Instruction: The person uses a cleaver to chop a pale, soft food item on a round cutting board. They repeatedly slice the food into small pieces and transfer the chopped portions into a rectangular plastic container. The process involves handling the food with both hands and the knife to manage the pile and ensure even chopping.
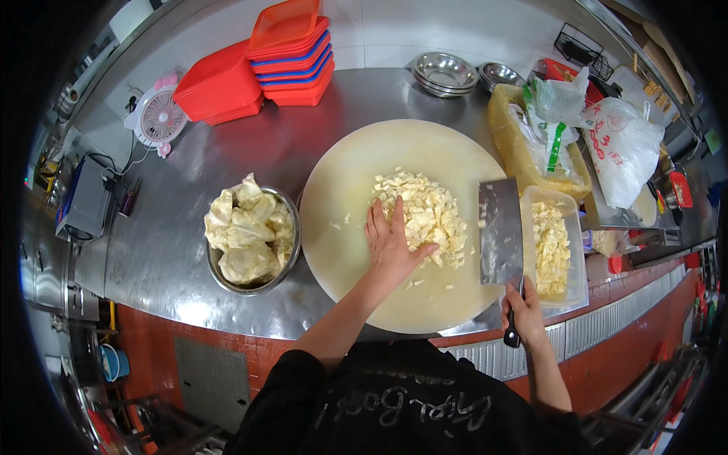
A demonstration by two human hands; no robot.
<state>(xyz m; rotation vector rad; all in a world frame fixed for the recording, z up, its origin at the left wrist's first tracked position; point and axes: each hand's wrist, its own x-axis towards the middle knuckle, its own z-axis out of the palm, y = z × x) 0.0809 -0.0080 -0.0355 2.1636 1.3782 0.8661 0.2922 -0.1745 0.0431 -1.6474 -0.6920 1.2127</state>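
My left hand (392, 244) rests with spread fingers on the left side of a pile of chopped pale-yellow leafy vegetable, perhaps cabbage (435, 219), on a large round cutting board (352, 165). In my right hand (526, 313) is the black handle of a cleaver (500, 233). Its broad blade lies over the board's right edge, with small bits stuck to it. Right of the blade, a clear plastic container (575, 250) holds more chopped pieces (550, 250). A steel bowl (293, 250) of large pale leaves (244, 227) stands left of the board.
Red and blue plastic baskets (293, 62) are stacked at the back left, near a small fan (162, 116). Steel bowls (445, 74) stand at the back. A yellow-lined bin (509, 122) and a white plastic bag (623, 148) are at the right on the steel worktop (165, 239).
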